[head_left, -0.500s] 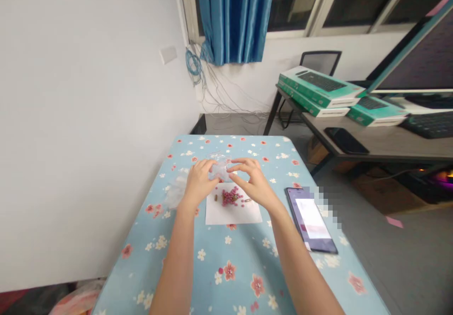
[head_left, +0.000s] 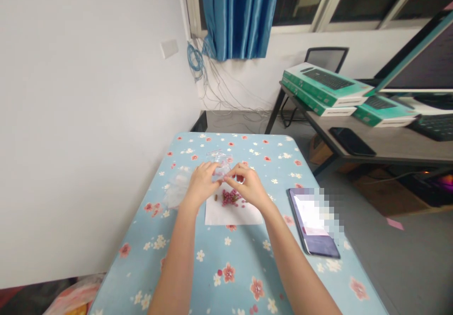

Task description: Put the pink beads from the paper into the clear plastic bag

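My left hand [head_left: 200, 183] and my right hand [head_left: 248, 185] meet over the far half of the flowered blue table [head_left: 226, 258]. Both pinch a small clear plastic bag [head_left: 222, 164] between fingertips, held just above the table. Under the hands lies a white paper sheet [head_left: 231, 211] with a pile of small pink beads [head_left: 231, 197] on it. One brown bead [head_left: 215, 197] sits at the sheet's left edge.
Another crumpled clear bag [head_left: 176, 190] lies left of the sheet. A phone [head_left: 314, 220] with a lit screen rests at the table's right edge. A white wall runs close on the left. A desk [head_left: 389, 145] with green boxes [head_left: 325, 88] stands to the right.
Both hands have drawn closer together on the bag; the right hand's fingers have gone from spread to pinched. The view has shifted slightly.
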The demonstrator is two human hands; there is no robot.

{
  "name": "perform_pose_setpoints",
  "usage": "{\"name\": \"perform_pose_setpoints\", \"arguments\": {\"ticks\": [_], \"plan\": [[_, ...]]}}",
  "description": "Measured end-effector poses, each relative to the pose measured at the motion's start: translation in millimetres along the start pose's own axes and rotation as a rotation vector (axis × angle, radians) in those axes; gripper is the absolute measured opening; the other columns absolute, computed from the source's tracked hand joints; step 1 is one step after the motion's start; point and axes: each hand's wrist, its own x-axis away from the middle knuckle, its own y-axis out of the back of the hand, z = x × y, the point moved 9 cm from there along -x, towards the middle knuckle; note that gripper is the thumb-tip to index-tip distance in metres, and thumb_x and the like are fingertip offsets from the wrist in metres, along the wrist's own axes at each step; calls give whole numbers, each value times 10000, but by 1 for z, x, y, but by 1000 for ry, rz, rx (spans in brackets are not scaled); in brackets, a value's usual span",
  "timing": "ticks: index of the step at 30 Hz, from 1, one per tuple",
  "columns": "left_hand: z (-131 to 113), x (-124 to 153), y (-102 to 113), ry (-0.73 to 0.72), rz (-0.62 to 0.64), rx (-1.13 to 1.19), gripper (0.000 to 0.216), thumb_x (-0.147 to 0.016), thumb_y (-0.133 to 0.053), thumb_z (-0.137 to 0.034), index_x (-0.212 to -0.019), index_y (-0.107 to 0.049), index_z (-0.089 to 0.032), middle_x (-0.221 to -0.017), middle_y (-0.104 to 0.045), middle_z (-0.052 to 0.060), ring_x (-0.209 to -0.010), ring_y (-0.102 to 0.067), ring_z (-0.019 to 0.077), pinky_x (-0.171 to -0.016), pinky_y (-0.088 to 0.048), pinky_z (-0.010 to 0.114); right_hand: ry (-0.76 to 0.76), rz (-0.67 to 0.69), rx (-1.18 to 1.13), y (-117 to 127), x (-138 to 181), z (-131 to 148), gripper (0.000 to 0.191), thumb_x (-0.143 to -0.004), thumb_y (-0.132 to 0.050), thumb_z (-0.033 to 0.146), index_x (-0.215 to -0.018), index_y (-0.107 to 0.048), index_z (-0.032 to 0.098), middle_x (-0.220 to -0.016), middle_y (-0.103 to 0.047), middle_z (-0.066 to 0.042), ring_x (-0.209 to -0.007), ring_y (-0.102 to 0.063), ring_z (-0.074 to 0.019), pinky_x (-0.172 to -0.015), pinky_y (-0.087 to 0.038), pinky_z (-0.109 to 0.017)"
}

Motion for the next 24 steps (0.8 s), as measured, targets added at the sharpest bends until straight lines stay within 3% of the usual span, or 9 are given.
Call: {"name": "perform_pose_setpoints", "arguments": {"ticks": [6, 9, 12, 15, 17, 21, 24], "plan": [[12, 2, -4, 33, -1, 24, 350, -705, -694, -268, -1031, -583, -203, -875, -590, 38, -884, -551, 230, -792, -416, 348, 4, 52, -112, -1, 1, -2, 147, -831, -597, 290, -752, -666, 187, -852, -663, -32, -775, -588, -155, -670, -425, -267], [22, 6, -9, 93, 35, 231, 589, -653, -749, -381, -1178, -525, -234, -1008, -575, 49, -932, -556, 227, -811, -440, 348, -52, 55, -167, 0, 0, -14, 186, -835, -584, 327, -738, -661, 189, -892, -690, -45, -849, -613, -182, -703, -437, -283], [38, 9, -19, 227, 93, 530, 790, -618, -762, -467, -1299, -428, -245, -1131, -545, 74, -856, -590, 190, -766, -474, 330, -114, 14, -257, 3, -1, -27, 200, -802, -614, 368, -738, -665, 186, -938, -697, -63, -912, -621, -210, -762, -457, -313], [61, 11, -25, 431, 27, 821, 683, -731, -627, -550, -1292, -429, -214, -1064, -589, 81, -702, -615, 149, -687, -484, 310, -154, -32, -377, 5, -1, -37, 212, -775, -640, 397, -753, -679, 190, -997, -695, -73, -979, -617, -230, -834, -459, -348], [72, 13, -27, 526, -47, 948, 572, -785, -533, -582, -1193, -519, -181, -950, -629, 69, -663, -623, 150, -664, -477, 299, -171, -45, -441, 4, -1, -41, 223, -772, -643, 412, -771, -689, 194, -1012, -696, -75, -1002, -614, -235, -857, -460, -361], [74, 12, -30, 550, -43, 1054, 420, -702, -654, -522, -856, -663, -132, -778, -667, 56, -652, -615, 143, -679, -460, 271, -196, -30, -487, -2, -1, -45, 247, -764, -648, 436, -814, -695, 198, -979, -706, -64, -967, -627, -228, -871, -462, -376], [71, 13, -31, 550, -34, 1100, 359, -648, -723, -456, -804, -672, -138, -754, -684, 47, -629, -598, 126, -678, -459, 263, -218, -15, -510, -6, 0, -47, 268, -751, -657, 451, -835, -697, 200, -988, -708, -61, -961, -630, -227, -886, -457, -381]]}}
